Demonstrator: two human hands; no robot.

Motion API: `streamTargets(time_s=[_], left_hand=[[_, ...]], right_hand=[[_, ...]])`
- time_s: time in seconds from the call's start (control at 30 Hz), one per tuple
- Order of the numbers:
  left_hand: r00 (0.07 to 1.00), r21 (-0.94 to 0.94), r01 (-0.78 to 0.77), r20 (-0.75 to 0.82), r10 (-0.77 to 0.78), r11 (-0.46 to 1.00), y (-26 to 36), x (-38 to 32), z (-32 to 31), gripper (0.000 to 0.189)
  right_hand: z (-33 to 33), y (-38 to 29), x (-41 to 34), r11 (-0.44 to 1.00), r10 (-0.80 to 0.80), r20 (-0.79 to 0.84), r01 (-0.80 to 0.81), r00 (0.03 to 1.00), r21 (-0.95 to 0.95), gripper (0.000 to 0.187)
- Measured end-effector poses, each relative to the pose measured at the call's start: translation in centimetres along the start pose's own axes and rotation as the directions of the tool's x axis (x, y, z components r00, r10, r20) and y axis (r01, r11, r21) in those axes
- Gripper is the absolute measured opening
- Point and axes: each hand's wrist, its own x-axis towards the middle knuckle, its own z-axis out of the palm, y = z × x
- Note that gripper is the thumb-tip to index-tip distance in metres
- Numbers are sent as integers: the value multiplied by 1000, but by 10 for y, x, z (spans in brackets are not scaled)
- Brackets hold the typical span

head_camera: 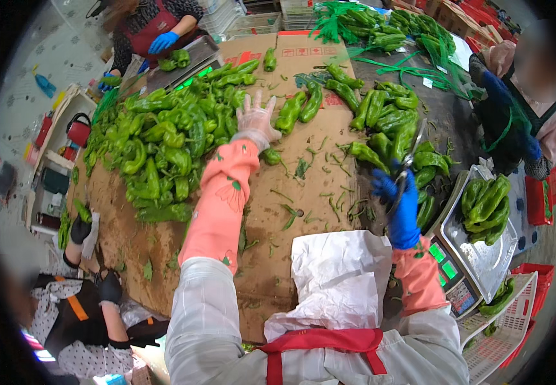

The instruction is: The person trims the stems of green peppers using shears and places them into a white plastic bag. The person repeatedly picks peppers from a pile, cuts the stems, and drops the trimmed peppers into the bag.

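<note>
My left hand [255, 121], in a clear thin glove, is spread with fingers apart at the right edge of a big heap of green peppers [162, 139], just left of two peppers [297, 109] on the cardboard. A pair of metal scissors [405, 166] is in my right hand [399, 202], which wears a blue glove. That hand is at the near side of a smaller pile of peppers [391, 118]. Cut stems [336, 202] lie scattered between my arms on the cardboard [278, 269]. A crumpled white paper sheet [340, 274] lies close before me.
At right, a digital scale's metal tray [480, 255] holds peppers; a white crate [504, 327] is below. Another scale [196, 60] stands at the far left, by a co-worker in a red apron. Other co-workers are at the lower left and upper right. Green net bags [432, 77] lie at the back.
</note>
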Motion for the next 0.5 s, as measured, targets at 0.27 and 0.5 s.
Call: streamTargets(time_s=[0.27,0.5], left_hand=[[985,-166,33,175,-3,986,78,92,18,105],[876,-106,282,434,-210,954,66,93,18,95]], right_hand=[[20,38,-20,991,119,60,-115,991,-73,57],[4,40,-32,985,113,27,-109,993,-131,58]])
